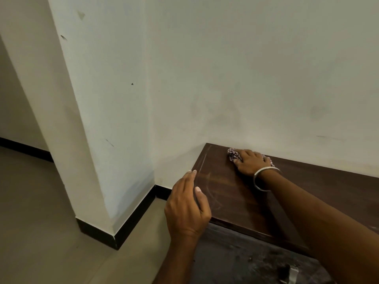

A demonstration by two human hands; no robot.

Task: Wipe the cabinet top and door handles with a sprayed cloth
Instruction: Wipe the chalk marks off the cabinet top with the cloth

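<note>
Right hand [251, 161] presses, half hiding, cloth [233, 153]; left hand [187, 208] relaxed on cabinet top [246, 201].

dark brown wooden cabinet top [242, 193], flat and rectangular, set into the corner with its far edge against the white wall; faint pale smears and curved streaks mark its near left part. patterned cloth [233, 154], bunched, white with dark specks, lying on the top close to the far left corner and just beside the wall; it is pressed under the right hand [249, 161], so only its left portion and a small edge on the right show. cabinet front below the top is dark and scuffed, with a metal door handle [292, 272] at the lower edge of the view, partly cut off.
</note>
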